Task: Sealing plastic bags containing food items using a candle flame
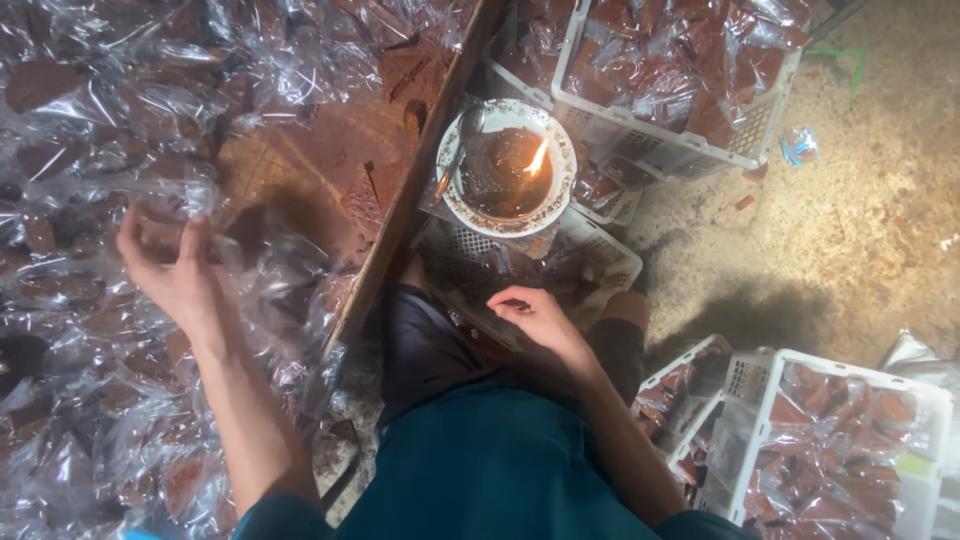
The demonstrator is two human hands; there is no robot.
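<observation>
Reaching out over the heap of clear-wrapped brown slabs (120, 110), the left hand (180, 270) is spread wide, fingertips just brushing a packet (165, 225) at the pile's near edge. The right hand (540, 318) rests loosely curled and empty near the bowl with the small flame (507, 165). That film looks slippery and crinkly, and the slab inside is probably brittle, so I'd pinch it by the edges.

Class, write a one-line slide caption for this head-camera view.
Left hand reaches into clear-wrapped brown pieces; right hand rests near a bowl holding a small flame.
</observation>
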